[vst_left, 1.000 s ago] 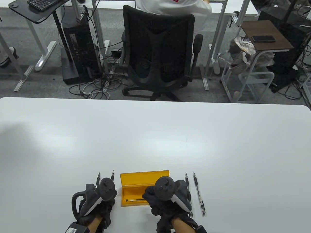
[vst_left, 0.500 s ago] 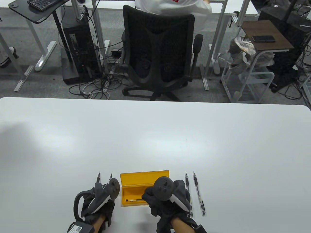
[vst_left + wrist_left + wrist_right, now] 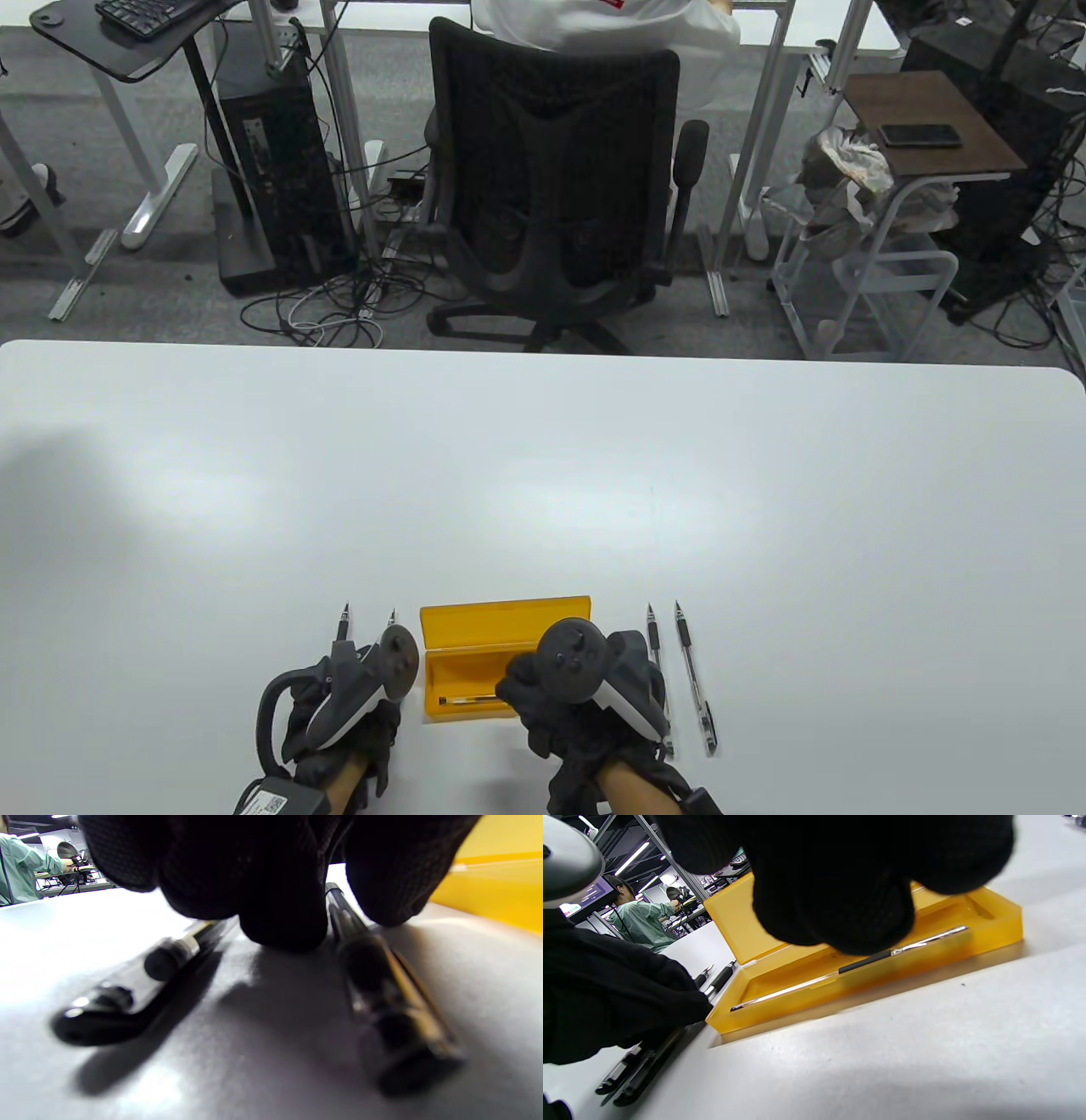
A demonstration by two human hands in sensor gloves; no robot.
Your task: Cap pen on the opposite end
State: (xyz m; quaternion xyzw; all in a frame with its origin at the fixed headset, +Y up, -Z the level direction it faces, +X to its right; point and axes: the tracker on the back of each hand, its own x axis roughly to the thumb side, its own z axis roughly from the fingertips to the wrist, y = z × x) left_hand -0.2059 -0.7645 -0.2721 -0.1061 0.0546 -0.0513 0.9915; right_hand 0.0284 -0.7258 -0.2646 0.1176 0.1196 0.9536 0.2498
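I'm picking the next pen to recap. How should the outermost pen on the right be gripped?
Pinch the outermost pen mid-barrel from above, probably with the right hand. It lies flat on the table, tip away, close beside its neighbour, so keep the fingers narrow.

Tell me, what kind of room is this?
Probably an office or a lab. Behind the white table there is a black desk chair, a computer tower with tangled cables, and a keyboard on a stand.
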